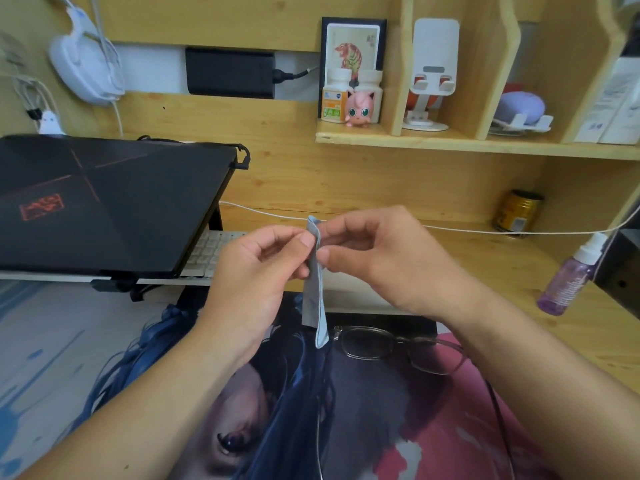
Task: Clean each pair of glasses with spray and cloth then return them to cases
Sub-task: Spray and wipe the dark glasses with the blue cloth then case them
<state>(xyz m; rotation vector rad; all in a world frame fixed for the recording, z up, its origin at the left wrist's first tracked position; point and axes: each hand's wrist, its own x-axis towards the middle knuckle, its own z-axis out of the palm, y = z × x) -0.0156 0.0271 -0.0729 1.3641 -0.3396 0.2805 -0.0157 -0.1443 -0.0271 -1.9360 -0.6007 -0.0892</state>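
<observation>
A folded light blue-grey cloth [314,292] hangs in the air above the desk mat. My left hand [258,268] and my right hand [384,258] both pinch its top edge between thumb and fingers. Below the cloth, a pair of clear-framed glasses [391,344] lies on the printed desk mat [104,341]. A purple spray bottle [571,275] with a white cap stands on the wooden desk at the right, apart from both hands. No glasses case is visible.
A closed black laptop [104,202] sits on a stand at the left, over a white keyboard [211,252]. A white cable [485,231] runs across the desk behind my hands. A yellow can [517,211] stands at the back right under a wooden shelf [450,142].
</observation>
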